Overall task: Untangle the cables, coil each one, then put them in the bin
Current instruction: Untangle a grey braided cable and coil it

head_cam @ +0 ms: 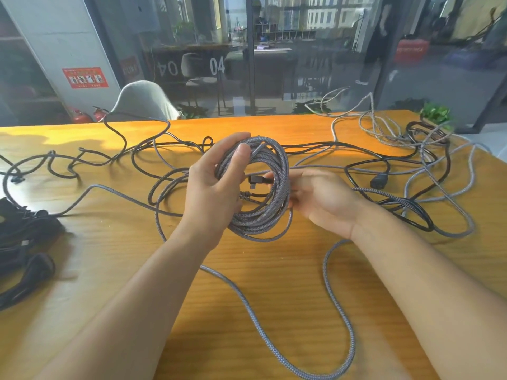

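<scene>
Grey braided coil (259, 185) held above wooden table (274, 311), centre. L hand (216, 187) grips coil's left side, fingers curled round strands. R hand (318, 198) pinches black angled connector (256, 182) inside loop. Loose black cables (90, 157) lie behind, apart.

Head view, down over table (274, 311)
</scene>
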Motion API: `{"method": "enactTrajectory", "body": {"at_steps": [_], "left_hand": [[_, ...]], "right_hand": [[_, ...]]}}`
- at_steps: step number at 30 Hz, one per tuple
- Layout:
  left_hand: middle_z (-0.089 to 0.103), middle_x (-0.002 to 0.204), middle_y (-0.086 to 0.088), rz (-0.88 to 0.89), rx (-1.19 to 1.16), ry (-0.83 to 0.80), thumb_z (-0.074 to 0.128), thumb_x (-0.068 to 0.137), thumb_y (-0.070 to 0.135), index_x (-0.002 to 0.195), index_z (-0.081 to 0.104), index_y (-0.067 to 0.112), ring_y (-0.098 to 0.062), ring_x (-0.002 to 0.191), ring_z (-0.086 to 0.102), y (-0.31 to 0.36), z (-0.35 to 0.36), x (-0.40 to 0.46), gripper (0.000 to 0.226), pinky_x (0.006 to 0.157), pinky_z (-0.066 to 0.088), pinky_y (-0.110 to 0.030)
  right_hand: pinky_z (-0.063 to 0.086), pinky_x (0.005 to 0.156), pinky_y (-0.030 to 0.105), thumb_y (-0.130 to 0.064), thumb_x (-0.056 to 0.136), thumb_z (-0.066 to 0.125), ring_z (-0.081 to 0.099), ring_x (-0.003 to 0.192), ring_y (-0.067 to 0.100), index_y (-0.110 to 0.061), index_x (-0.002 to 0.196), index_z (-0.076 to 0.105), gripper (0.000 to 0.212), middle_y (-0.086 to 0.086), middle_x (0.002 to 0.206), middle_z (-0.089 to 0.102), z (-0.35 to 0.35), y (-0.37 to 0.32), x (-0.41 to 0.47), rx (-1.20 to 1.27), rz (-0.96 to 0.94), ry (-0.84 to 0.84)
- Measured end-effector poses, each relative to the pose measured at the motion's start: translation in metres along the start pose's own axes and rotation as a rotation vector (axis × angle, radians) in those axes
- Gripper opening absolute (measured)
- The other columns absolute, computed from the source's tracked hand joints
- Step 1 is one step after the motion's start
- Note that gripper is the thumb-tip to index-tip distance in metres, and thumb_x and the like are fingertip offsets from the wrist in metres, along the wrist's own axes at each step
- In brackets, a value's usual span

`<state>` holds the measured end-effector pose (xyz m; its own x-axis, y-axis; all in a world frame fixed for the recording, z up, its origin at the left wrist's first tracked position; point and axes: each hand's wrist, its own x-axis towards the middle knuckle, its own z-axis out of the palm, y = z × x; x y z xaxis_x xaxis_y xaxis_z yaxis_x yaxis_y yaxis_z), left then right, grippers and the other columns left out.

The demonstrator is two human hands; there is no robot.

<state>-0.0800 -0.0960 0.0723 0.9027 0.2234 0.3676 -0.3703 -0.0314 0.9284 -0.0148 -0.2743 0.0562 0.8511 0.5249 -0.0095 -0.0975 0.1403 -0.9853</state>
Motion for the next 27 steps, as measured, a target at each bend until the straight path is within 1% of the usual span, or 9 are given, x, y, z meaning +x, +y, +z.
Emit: {"method": "enactTrajectory", "body": {"at_steps": [2,4,7,9,13,17,20,24,27], "left_hand": [[0.044,0.061,0.014,-0.001,0.009,-0.019,0.059,0.106,0.032,0.123,0.071,0.030,-0.015,0.051,0.032,-0.001,0.002,-0.001,0.021,0.045,0.028,-0.027],[0.042,0.062,0.011,-0.004,0.022,-0.026,0.060,0.105,0.034,0.121,0.072,0.032,-0.017,0.053,0.032,-0.003,0.005,-0.002,0.020,0.045,0.029,-0.027],[0.046,0.064,0.014,-0.006,0.029,-0.016,0.060,0.105,0.034,0.119,0.073,0.034,-0.013,0.054,0.037,-0.006,0.005,0.000,0.018,0.046,0.030,-0.027],[0.047,0.062,0.015,-0.004,0.035,-0.008,0.060,0.106,0.034,0.119,0.073,0.033,-0.010,0.053,0.038,-0.007,0.004,0.001,0.018,0.046,0.030,-0.027],[0.047,0.060,0.015,-0.004,0.048,-0.006,0.060,0.105,0.036,0.119,0.073,0.033,-0.010,0.051,0.039,-0.008,0.001,0.001,0.019,0.047,0.030,-0.027],[0.049,0.061,0.015,0.000,0.060,0.022,0.060,0.105,0.037,0.120,0.072,0.034,-0.010,0.050,0.043,-0.008,-0.001,0.003,0.020,0.046,0.032,-0.027],[0.054,0.063,0.016,0.043,0.116,0.022,0.060,0.105,0.037,0.122,0.071,0.033,-0.012,0.051,0.039,-0.009,0.000,0.004,0.020,0.052,0.035,-0.028],[0.055,0.061,0.017,0.040,0.123,0.017,0.061,0.104,0.037,0.120,0.071,0.035,-0.013,0.049,0.037,-0.010,0.002,0.003,0.019,0.052,0.033,-0.031],[0.058,0.062,0.022,0.053,0.167,0.027,0.062,0.104,0.036,0.120,0.072,0.034,-0.002,0.055,0.050,-0.012,0.001,0.004,0.019,0.059,0.039,-0.027]], "right_hand": [[0.030,0.091,0.048,-0.006,0.101,0.042,0.050,0.099,0.033,-0.008,0.091,0.082,0.041,0.026,0.111,0.064,0.001,0.001,-0.001,0.139,0.044,0.005],[0.034,0.096,0.045,-0.012,0.092,0.040,0.057,0.095,0.030,-0.003,0.094,0.076,0.037,0.019,0.107,0.065,0.002,0.001,0.000,0.301,0.090,-0.039],[0.038,0.094,0.038,-0.017,0.077,0.047,0.059,0.094,0.024,-0.003,0.095,0.074,0.035,0.012,0.099,0.066,0.003,-0.001,-0.004,0.415,0.085,-0.209],[0.038,0.093,0.037,-0.008,0.070,0.054,0.056,0.095,0.022,-0.006,0.095,0.072,0.031,0.008,0.099,0.062,0.003,-0.002,-0.008,0.284,0.055,-0.271],[0.037,0.097,0.037,0.006,0.072,0.059,0.049,0.101,0.020,-0.012,0.095,0.063,0.029,0.005,0.099,0.055,0.011,0.000,-0.012,0.087,0.008,-0.216],[0.039,0.096,0.036,0.003,0.074,0.059,0.052,0.100,0.019,-0.015,0.095,0.068,0.029,0.002,0.097,0.059,0.016,-0.002,-0.014,0.104,-0.021,-0.206],[0.044,0.093,0.033,-0.004,0.074,0.062,0.055,0.095,0.018,-0.014,0.095,0.068,0.024,0.003,0.096,0.059,0.017,-0.004,-0.013,0.169,0.004,-0.203],[0.042,0.088,0.028,-0.005,0.081,0.072,0.055,0.089,0.013,-0.009,0.100,0.058,0.024,0.001,0.091,0.054,0.024,0.003,-0.011,0.006,-0.048,-0.098],[0.044,0.085,0.026,-0.014,0.096,0.073,0.059,0.080,0.009,-0.010,0.091,0.063,0.012,-0.002,0.082,0.060,0.033,0.006,-0.011,-0.083,-0.091,0.030]]}}
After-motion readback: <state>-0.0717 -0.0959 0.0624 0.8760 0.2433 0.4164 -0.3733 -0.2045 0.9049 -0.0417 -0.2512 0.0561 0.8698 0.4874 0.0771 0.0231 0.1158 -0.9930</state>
